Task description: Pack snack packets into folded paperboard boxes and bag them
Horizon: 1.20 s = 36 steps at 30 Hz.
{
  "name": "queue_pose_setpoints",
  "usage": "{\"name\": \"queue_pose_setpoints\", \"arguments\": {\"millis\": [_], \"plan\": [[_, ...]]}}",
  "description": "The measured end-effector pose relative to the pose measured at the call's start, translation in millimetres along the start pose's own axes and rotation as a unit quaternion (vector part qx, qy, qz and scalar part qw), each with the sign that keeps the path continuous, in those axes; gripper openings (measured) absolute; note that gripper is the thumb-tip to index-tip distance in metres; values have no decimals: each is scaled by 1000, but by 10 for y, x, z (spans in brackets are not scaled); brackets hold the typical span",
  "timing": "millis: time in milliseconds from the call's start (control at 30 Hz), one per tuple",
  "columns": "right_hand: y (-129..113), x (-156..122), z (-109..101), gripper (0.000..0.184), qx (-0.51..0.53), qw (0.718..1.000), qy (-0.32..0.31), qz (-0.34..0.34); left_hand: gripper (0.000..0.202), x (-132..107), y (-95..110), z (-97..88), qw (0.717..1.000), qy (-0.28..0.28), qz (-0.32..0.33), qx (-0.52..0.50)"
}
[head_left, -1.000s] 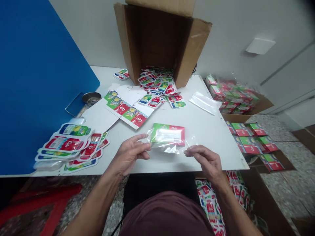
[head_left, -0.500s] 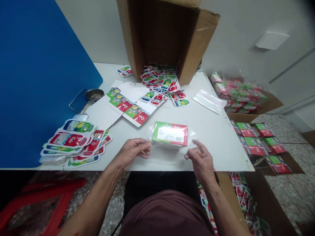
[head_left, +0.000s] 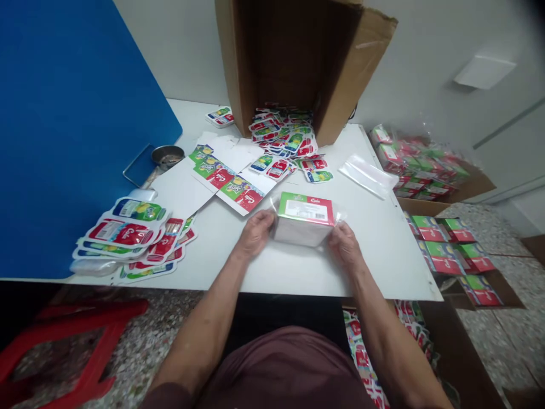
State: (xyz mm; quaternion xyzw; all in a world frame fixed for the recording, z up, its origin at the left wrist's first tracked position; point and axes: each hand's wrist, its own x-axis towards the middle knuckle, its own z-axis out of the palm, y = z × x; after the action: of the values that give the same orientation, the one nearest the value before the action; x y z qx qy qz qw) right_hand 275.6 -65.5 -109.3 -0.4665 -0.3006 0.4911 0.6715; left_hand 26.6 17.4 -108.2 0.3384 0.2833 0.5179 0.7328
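Note:
A green and red box (head_left: 304, 218) marked Cola, with a white label on top, is wrapped in a clear plastic bag (head_left: 276, 226) near the front of the table. My left hand (head_left: 256, 232) is closed on the bag's left end, fingers pinched at the plastic. At the right end, my right hand (head_left: 343, 243) grips the film in the same way. The box's plain pale side faces me. Whether its underside touches the table I cannot tell.
An upturned carton (head_left: 357, 74) spills small bottle-shaped packets (head_left: 293, 142) at the back. Printed card sheets (head_left: 227, 182), clear bags (head_left: 369, 176) and a stack of larger packets (head_left: 123, 233) lie around. Cartons of finished boxes (head_left: 443, 255) stand right; a red stool (head_left: 80, 346) is lower left.
Both hands have moved forward and closed on the bag's two ends. The wrapped box has tipped so more of its near side shows. The view has shifted slightly.

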Motion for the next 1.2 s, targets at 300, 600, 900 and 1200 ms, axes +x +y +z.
{"name": "queue_pose_setpoints", "arguments": {"millis": [300, 600, 900, 1200], "plan": [[258, 95, 335, 31, 157, 986, 52, -26, 41, 70, -269, 251, 995, 50, 29, -78], [-11, -6, 408, 40, 60, 994, 78, -36, 44, -109, -69, 537, 994, 70, 77, -31], [-157, -727, 5, 63, -284, 957, 62, 7, 62, -1006, 149, 299, 912, 143, 98, 371], [-280, -1125, 463, 57, -113, 986, -24, 119, 73, -1359, 228, 552, 910, 15, -79, 406]]}}
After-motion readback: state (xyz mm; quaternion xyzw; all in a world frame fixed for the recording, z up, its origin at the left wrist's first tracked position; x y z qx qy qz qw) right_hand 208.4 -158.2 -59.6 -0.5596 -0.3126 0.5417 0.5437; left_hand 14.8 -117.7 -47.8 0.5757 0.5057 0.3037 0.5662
